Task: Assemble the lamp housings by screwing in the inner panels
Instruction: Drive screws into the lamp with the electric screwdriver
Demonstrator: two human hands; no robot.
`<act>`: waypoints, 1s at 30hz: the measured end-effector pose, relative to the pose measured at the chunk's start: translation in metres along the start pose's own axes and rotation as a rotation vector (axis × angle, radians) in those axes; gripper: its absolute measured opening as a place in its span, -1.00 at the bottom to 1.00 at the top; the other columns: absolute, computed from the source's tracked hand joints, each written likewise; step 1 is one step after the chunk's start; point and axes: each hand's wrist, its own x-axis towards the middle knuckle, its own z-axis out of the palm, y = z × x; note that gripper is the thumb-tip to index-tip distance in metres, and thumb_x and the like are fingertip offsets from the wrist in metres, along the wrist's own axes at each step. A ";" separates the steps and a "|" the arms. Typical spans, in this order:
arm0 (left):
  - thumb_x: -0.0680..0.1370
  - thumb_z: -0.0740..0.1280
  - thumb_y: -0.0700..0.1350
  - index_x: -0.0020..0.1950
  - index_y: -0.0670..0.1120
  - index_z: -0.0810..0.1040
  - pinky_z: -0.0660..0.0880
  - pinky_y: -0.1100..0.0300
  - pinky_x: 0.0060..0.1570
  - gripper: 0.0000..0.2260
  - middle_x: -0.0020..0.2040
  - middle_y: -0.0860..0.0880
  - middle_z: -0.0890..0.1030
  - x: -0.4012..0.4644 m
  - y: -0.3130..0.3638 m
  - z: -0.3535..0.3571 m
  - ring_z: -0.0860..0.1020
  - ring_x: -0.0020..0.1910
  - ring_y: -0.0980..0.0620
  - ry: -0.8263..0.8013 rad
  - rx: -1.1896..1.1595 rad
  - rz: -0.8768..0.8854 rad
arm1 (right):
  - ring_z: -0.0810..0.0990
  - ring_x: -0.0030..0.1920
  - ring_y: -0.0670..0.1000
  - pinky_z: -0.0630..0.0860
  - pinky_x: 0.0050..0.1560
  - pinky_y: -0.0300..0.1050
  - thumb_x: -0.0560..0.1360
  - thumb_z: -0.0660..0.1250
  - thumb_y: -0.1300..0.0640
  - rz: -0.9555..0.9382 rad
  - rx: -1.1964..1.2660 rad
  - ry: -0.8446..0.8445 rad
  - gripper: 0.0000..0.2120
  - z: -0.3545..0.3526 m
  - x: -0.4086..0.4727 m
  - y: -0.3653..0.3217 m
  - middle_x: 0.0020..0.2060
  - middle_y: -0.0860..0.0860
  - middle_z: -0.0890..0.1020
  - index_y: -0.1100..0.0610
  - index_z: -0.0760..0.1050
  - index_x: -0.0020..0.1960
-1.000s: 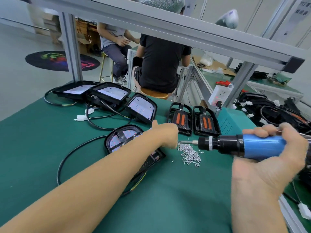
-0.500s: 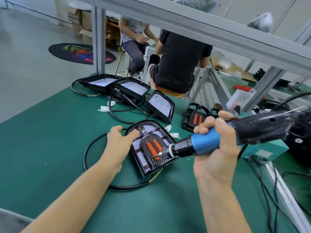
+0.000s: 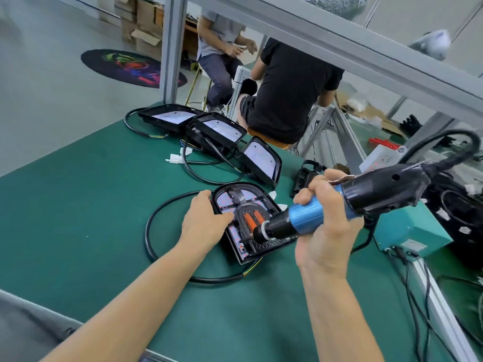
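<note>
Green counter (image 3: 91,231) — right hand (image 3: 326,226) wraps electric screwdriver (image 3: 308,218), bit at inner panel (image 3: 251,218) 6 o'clock; left hand (image 3: 203,226) fingers flat on lamp housing (image 3: 222,190). Next — probably drive the screw straight.

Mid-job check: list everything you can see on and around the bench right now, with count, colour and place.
lamp housing being worked on: 1, black, centre of mat
finished housings: 3, black, back of mat
electric screwdriver: 1, blue and black, tip on the housing
inner panel: 1, black, behind the screwdriver
power box: 1, teal, right
green mat: 1, covers the bench
seated people: 2, behind the bench
left hand: steadies the housing
right hand: grips the screwdriver
</note>
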 end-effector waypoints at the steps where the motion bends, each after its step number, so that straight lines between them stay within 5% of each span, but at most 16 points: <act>1: 0.44 0.43 -0.08 0.27 -0.06 0.40 0.40 -0.05 0.24 -0.56 0.22 -0.06 0.52 -0.001 0.000 0.000 0.49 0.19 -0.12 0.006 0.008 0.007 | 0.48 -0.43 -0.04 0.45 -0.30 -0.22 0.40 0.29 0.30 0.002 -0.010 0.003 -0.76 0.001 0.000 0.001 -0.34 -0.07 0.51 -0.04 0.57 -0.23; 13: 0.44 0.40 -0.04 0.05 0.09 0.42 0.44 0.03 0.09 -0.76 0.10 -0.01 0.51 -0.004 -0.003 0.001 0.52 0.01 -0.13 0.004 0.047 0.073 | 0.46 -0.43 0.00 0.41 -0.28 -0.12 0.35 0.31 0.30 -0.009 -0.134 0.011 -0.82 0.009 -0.005 0.000 -0.43 -0.07 0.49 0.04 0.47 -0.33; 20: 0.47 0.38 -0.04 0.21 0.03 0.45 0.42 0.03 0.12 -0.67 0.12 0.02 0.48 -0.006 -0.004 0.004 0.51 0.04 -0.11 0.039 0.069 0.090 | 0.48 -0.41 -0.03 0.44 -0.25 -0.15 0.39 0.31 0.28 -0.025 -0.123 0.026 -0.80 0.004 -0.004 -0.008 -0.47 -0.11 0.52 -0.01 0.51 -0.30; 26: 0.50 0.35 -0.01 0.30 0.02 0.42 0.41 0.03 0.15 -0.62 0.12 0.02 0.47 -0.007 -0.005 0.004 0.50 0.07 -0.08 0.055 0.091 0.099 | 0.47 -0.43 -0.03 0.42 -0.32 -0.19 0.38 0.32 0.27 -0.029 -0.024 0.085 -0.89 -0.006 0.003 -0.021 -0.22 0.06 0.48 0.08 0.51 -0.18; 30: 0.50 0.35 0.01 0.25 0.06 0.44 0.39 0.09 0.04 -0.67 0.06 0.07 0.45 -0.008 -0.008 0.004 0.50 -0.06 0.01 0.066 0.082 0.135 | 0.48 -0.46 -0.07 0.44 -0.31 -0.19 0.36 0.33 0.23 -0.072 -0.004 0.141 -0.91 -0.017 0.014 -0.048 -0.24 0.02 0.52 0.11 0.47 -0.16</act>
